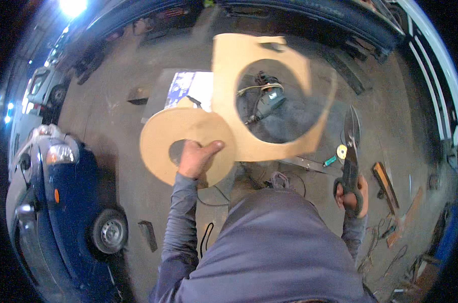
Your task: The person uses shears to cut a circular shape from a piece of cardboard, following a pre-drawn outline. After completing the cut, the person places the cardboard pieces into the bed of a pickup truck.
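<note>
My left hand [198, 159] grips a flat tan cardboard ring [157, 132], its thumb on the upper face and its fingers through the centre hole. In my right hand [356, 195] is a large pair of dark-handled scissors [351, 140], blades pointing away from me and together. A tan cardboard sheet [225, 94] with a big round cutout lies beyond the ring, its edge meeting or passing behind the ring; what supports it is unclear. Through the cutout a corded power drill [272, 102] shows on the floor.
A dark blue car [73, 197] stands at the left. On the concrete floor are a yellow disc [341, 152], a green object [329, 161], a long metal strip [308, 163], a wood-faced bar [385, 185] and cables at the right. A dark block [147, 235] lies near the car's wheel.
</note>
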Motion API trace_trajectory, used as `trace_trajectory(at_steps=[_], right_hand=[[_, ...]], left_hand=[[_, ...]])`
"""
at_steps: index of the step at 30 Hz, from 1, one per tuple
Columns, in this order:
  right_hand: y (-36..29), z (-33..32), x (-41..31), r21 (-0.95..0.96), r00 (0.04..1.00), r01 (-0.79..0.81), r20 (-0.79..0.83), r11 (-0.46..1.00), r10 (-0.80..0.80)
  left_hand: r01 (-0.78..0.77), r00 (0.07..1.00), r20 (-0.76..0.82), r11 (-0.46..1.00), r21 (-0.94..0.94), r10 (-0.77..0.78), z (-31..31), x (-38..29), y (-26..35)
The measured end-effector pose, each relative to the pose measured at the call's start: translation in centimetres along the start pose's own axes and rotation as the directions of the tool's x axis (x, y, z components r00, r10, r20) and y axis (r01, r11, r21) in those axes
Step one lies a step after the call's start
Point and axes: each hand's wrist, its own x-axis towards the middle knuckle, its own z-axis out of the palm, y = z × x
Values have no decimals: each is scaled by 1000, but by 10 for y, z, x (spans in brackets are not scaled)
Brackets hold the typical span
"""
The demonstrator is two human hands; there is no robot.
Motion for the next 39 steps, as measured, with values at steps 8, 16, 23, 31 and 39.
trace_trajectory(at_steps=[8,16,23,31,39], right_hand=[[101,12,126,-449,928,-120,-367,885,-60],[239,19,229,-786,916,-264,-386,560,-109],[229,57,223,-878,923,-375,-385,298,29],[147,170,245,-865,999,43,32,499,-30],[143,424,373,-740,867,477,485,475,-116]], left_hand=[[-84,954,-288,996,23,87,-94,9,-14],[-144,870,-493,960,-240,8,-188,63,-45],[-235,857,-515,894,-382,6,-224,97,-52],[-381,746,-666,804,-458,-26,-277,78,-84],[-439,574,-816,817,-374,-65,-295,-9,-108]])
